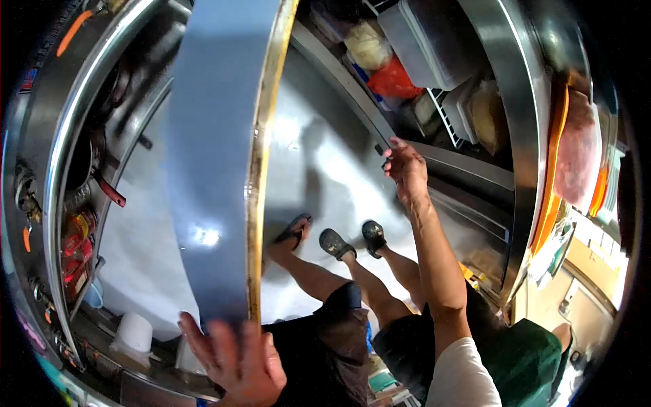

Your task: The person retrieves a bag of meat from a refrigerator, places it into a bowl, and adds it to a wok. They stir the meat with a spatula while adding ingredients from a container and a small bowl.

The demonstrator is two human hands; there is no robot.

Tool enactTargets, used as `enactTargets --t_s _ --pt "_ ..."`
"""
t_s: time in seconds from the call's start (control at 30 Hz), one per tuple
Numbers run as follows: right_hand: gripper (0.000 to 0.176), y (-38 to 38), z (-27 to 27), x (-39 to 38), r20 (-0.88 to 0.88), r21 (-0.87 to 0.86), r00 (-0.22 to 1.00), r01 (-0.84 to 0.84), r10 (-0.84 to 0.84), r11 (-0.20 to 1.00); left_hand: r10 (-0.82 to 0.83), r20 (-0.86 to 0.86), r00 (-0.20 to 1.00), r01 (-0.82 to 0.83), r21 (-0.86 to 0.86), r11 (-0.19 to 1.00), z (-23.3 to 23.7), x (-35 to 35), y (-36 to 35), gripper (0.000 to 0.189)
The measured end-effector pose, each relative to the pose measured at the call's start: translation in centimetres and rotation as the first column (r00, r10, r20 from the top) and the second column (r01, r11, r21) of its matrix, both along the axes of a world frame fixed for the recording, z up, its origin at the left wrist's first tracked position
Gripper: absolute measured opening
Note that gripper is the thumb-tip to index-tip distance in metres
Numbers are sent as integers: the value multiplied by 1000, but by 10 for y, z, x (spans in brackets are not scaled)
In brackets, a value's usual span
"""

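Landmark: the long panel [220, 156], smooth, blue-grey and glossy, upright in view, with a narrow yellow-brown stained strip [256, 183] along its right edge. The left hand [234, 363] lies at the panel's lower end, fingers spread apart. The right hand [405, 169] is right of the panel, fingers curled inward, near a small dark piece [383, 154] beside a metal frame; whether they grip it cannot be told.

Upper right of the panel, an open compartment holds a translucent plastic box [424, 51], a crinkled red bag [393, 79] and a white wire rack [444, 119]. Farther right are rounded steel and orange-edged boards [553, 163].

Left of the panel, a curved, polished rail [64, 149] fronts shelving with red packages [78, 251]; a white tub [134, 332] is lower down.

The floor [312, 163] is pale grey, reflective and shadowed. Dark clogs [336, 244] and a sandal [295, 230] are on it.
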State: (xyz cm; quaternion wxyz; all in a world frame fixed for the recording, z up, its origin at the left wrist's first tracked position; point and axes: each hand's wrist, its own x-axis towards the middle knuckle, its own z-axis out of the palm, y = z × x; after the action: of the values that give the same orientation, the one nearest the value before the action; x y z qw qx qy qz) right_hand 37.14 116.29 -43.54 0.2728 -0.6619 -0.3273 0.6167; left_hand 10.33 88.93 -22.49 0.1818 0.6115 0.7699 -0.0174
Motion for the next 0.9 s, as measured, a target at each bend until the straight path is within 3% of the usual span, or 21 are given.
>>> enactTargets --t_s 0.03,0.07,0.13,0.2,0.27,0.3,0.33,0.4,0.53,0.8,0.83,0.9 --pt "31 -5 -3 -3 8 -52 1000 12 -11 999 41 204 978 -111 346 932 -23 4 -1 35" --pt "31 -4 -10 -6 12 -95 1000 19 -18 995 31 242 970 -106 302 948 -20 8 -1 33" --pt "29 -5 -33 -7 -31 -107 999 40 -43 993 -144 108 984 100 336 937 -22 4 1 37" --pt "29 -2 -59 -8 -72 -106 997 24 -32 994 -279 159 947 241 220 945 -9 -4 6 33" --pt "28 5 -86 -7 -103 -106 994 10 -21 994 -365 217 906 315 232 920 -9 -9 9 26" --pt "27 9 -94 -7 -102 -96 995 -2 -8 995 -655 -58 753 652 196 732 -7 -23 20 20" --pt "26 14 -104 -8 -100 -91 995 -14 4 996 -392 277 877 321 268 908 -11 -8 11 16" --pt "26 22 -126 -11 -94 -82 995 14 -21 997 -483 368 794 365 347 864 -18 -15 0 14" --pt "19 42 -155 -18 -138 -62 988 66 -74 996 -691 311 653 555 424 715 -23 -28 -1 8" --pt "25 55 -164 -44 -231 124 971 87 -57 988 -732 178 657 553 547 629 -39 -25 -7 12" --pt "25 53 -157 -45 -255 201 966 106 -52 974 -849 74 523 617 655 437 -57 -36 -3 11" --pt "23 48 -135 -46 -265 341 961 166 -75 925 -855 34 518 656 625 423 -56 -40 -8 10"
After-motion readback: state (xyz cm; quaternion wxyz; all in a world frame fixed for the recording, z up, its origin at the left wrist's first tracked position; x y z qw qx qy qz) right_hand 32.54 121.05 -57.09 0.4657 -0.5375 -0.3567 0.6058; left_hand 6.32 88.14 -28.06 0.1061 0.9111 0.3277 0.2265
